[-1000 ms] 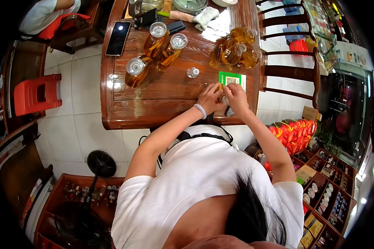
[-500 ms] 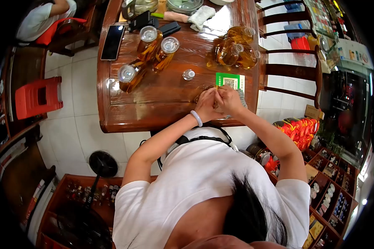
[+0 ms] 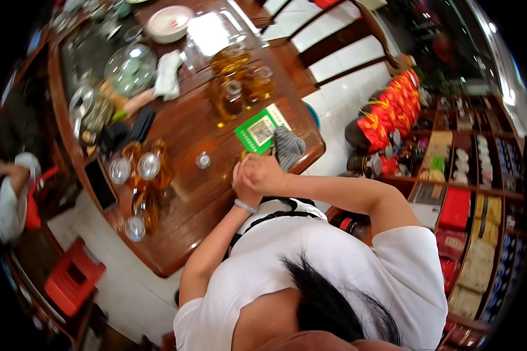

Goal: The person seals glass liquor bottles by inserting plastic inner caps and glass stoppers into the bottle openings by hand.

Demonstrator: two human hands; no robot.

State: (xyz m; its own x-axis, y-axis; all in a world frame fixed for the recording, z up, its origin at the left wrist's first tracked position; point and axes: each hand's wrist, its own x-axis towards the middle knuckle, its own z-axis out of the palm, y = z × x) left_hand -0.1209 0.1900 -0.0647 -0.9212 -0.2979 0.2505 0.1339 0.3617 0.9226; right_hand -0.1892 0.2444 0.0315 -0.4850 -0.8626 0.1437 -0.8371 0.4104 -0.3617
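My left hand (image 3: pixel 243 188), with a pale bangle at its wrist, is closed at the near edge of the wooden table (image 3: pixel 187 234). Over it my right hand (image 3: pixel 264 174) is folded, fingers curled inward. What lies between them is hidden; a small amber-yellow patch shows just beyond the fingers. Right beside the hands are a grey cloth (image 3: pixel 288 148) and a green-and-white QR code card (image 3: pixel 260 130). A small clear stopper (image 3: pixel 202 160) sits to their left. Several glass bottles of amber liquid (image 3: pixel 145 205) stand further left, and more amber bottles (image 3: pixel 228 61) stand beyond the card.
A phone (image 3: pixel 100 183) lies at the table's left edge. Farther back are a white towel (image 3: pixel 168 75), a glass bowl (image 3: pixel 130 69) and a white basin (image 3: pixel 170 24). A red stool (image 3: pixel 74 276) and another person (image 3: pixel 19 199) are left; a wooden chair (image 3: pixel 339 44) and shelves are right.
The camera view has turned, so the table appears tilted and shifted left. My right hand now folds over the left, where the fingertips met before. The bottles show no clear movement on the table.
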